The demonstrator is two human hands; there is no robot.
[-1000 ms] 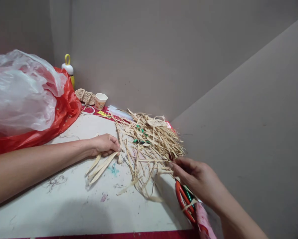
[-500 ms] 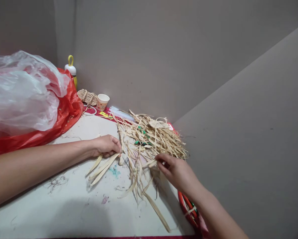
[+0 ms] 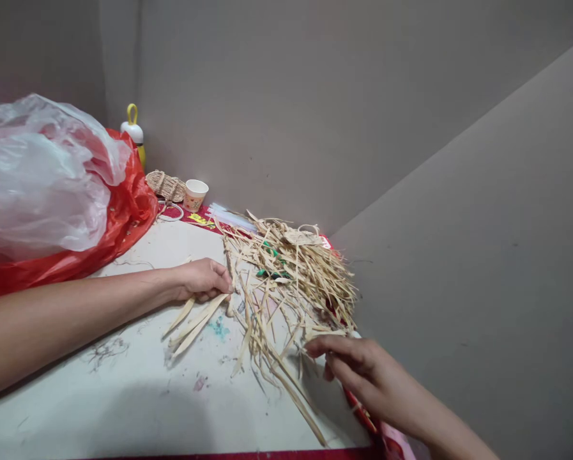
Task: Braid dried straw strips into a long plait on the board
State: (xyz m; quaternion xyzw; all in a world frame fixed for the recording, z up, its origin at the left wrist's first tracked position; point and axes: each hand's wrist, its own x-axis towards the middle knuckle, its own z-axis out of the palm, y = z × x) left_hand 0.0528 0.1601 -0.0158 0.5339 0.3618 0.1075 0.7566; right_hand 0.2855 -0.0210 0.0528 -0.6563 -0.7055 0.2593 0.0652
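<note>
My left hand [image 3: 204, 279] rests on the white table, fingers closed around several flat, pale dried-leaf strips [image 3: 197, 327]. Their wide ends fan out below the hand toward the table's near side. To the right, my right hand [image 3: 358, 367] hovers by the table's right edge with fingers apart and nothing visible in them. Just beyond its fingertips are the loose strands of a large heap of dried straw strips [image 3: 310, 268]. Longer strips [image 3: 286, 383] trail from the heap toward the near edge. The left palm's inside is hidden.
White and red plastic bags [image 3: 51, 185] bulge at the left. Along the back stand a yellow-and-white bottle [image 3: 132, 133], a woven straw piece [image 3: 165, 185] and a paper cup [image 3: 195, 195]. Translucent sticks [image 3: 231, 217] lie beside the heap. A grey wall rises behind and right.
My right hand has moved down and right, away from the heap, and its fingers have come off the strip they pinched. My left hand stays in place with its strips.
</note>
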